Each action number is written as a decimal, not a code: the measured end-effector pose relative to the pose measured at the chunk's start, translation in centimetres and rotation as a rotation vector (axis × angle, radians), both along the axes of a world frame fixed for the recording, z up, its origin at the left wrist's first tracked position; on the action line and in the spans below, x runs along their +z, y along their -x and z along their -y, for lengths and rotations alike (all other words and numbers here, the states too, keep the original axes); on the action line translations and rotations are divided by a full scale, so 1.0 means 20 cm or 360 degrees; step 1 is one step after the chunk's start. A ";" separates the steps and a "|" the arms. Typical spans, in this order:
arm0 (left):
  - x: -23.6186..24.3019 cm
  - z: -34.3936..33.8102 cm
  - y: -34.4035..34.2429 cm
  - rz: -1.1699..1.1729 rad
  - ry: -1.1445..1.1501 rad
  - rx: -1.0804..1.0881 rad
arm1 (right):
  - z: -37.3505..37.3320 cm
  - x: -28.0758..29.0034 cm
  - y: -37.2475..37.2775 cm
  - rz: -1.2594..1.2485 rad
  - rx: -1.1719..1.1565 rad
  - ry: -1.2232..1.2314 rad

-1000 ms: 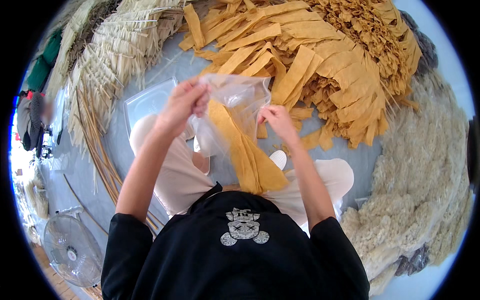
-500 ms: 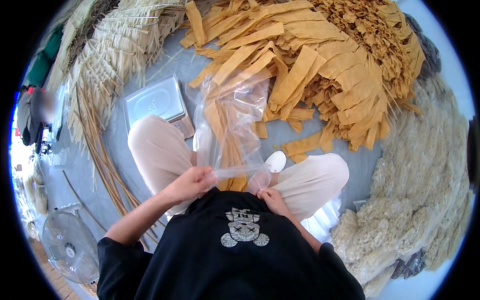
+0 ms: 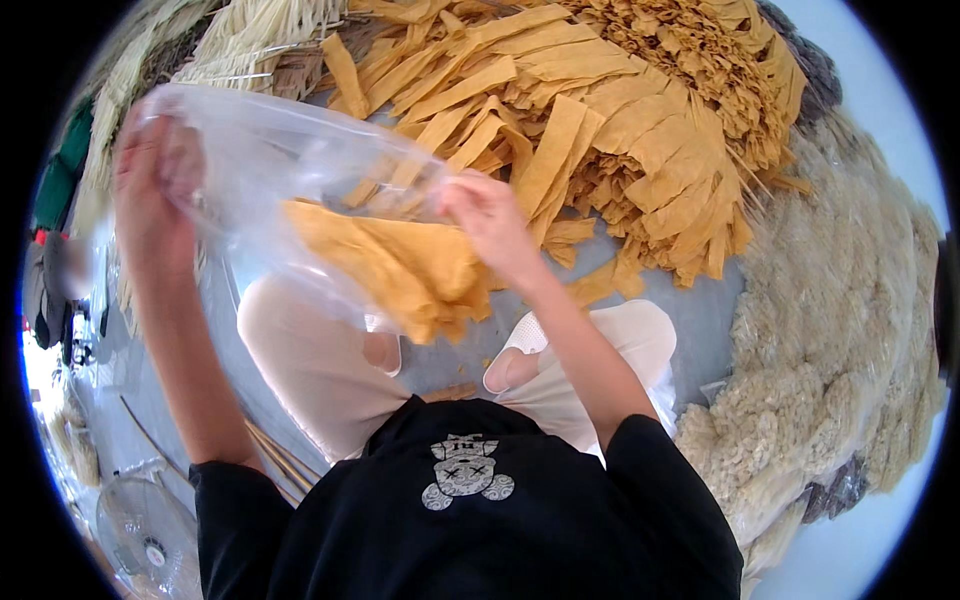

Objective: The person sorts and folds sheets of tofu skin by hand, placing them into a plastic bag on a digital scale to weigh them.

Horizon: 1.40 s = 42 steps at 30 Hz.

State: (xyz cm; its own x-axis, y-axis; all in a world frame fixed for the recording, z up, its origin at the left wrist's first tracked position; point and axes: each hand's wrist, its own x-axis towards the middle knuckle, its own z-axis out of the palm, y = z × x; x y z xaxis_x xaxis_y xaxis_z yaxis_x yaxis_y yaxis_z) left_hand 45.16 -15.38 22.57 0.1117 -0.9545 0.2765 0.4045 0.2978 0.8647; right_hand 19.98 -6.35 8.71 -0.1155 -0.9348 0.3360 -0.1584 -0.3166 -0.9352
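A large clear plastic bag (image 3: 310, 135) is stretched between my two raised hands. My left hand (image 3: 160, 185), smeared by motion, grips the bag's left end, with film over its fingers. My right hand (image 3: 488, 215) is closed on the other end, right of centre. A bundle of flat yellow-orange strips (image 3: 395, 260) slants below and behind the film; whether all of it lies inside the bag I cannot tell. Below the bundle are my bent knees and white shoes.
A big heap of the same yellow-orange strips (image 3: 640, 150) covers the far middle and right. Pale fibrous bundles (image 3: 820, 330) are piled at the right, and pale strips (image 3: 265, 45) at the far left. A fan (image 3: 150, 540) stands near left, beside thin canes (image 3: 285, 460).
Both hands have risen from my lap, the left going up and far left, the right up. The bag and the strips have been lifted and spread sideways. The scale is now hidden.
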 end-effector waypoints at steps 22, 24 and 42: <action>-0.85 0.64 -0.01 0.0755 -0.1044 -0.0656 | 0.47 -1.30 1.25 -0.0577 -0.1463 -0.1085; -0.89 0.63 0.02 0.0892 -0.0960 -0.0396 | 0.49 -1.32 1.18 -0.0421 -0.1303 -0.1045; -0.93 0.63 -0.02 0.1073 -0.1004 -0.0022 | 0.43 -0.60 0.29 -0.0931 0.0200 -0.0660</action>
